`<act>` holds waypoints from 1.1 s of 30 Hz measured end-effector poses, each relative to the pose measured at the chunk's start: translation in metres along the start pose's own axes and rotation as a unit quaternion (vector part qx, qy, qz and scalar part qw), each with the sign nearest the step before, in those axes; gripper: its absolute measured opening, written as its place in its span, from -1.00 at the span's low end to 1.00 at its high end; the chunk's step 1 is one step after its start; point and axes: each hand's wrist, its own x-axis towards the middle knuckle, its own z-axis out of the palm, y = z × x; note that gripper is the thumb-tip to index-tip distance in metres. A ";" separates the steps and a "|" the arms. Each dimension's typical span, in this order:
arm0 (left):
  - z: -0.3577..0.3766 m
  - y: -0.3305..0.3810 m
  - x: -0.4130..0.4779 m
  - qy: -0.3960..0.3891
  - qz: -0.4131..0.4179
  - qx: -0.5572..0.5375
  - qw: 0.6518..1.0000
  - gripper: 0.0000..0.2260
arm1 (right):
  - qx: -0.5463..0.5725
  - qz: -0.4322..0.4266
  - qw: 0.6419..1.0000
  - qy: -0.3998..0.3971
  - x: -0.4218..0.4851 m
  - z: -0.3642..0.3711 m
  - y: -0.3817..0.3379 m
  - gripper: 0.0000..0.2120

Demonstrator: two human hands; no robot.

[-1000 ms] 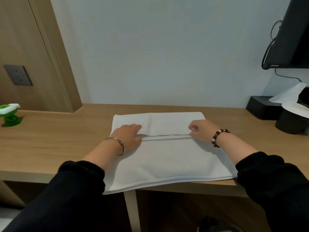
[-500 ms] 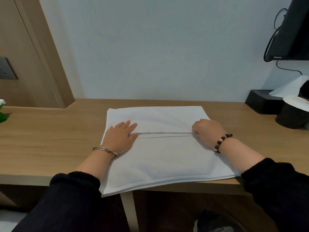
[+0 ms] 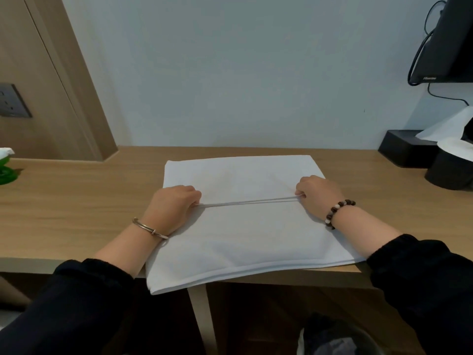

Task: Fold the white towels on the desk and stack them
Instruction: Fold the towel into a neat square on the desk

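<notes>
A white towel (image 3: 245, 237) lies flat on the wooden desk (image 3: 76, 208), its near edge hanging past the desk's front. A folded edge runs straight across its middle, from one hand to the other. My left hand (image 3: 174, 203) has its fingers curled around the left end of that edge. My right hand (image 3: 317, 196) pinches the right end of the same edge. The edge is stretched tight between both hands. The towel seems to have more than one layer at its near edge.
A black tissue box (image 3: 407, 147) and a round black container (image 3: 450, 167) stand at the back right under a black screen (image 3: 450, 39). A green object (image 3: 6, 170) sits at the far left. A bin (image 3: 335, 339) is under the desk.
The towel's far flap was drawn toward me, its edge now nearer the middle. My left hand went from flat on the cloth to curled around the edge. My right hand kept pinching.
</notes>
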 end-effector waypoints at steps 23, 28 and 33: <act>0.010 0.056 0.039 -0.062 -0.015 0.081 0.995 -0.76 | 0.074 -0.018 0.996 0.038 -0.014 -0.012 0.003 -0.78; 0.024 0.063 0.053 -0.109 0.001 0.079 0.991 -0.76 | 0.081 -0.024 0.996 0.015 -0.016 -0.016 0.006 -0.81; 0.033 0.055 0.051 -0.126 -0.022 0.067 0.990 -0.74 | 0.149 0.100 0.984 0.013 -0.019 -0.020 0.033 -0.87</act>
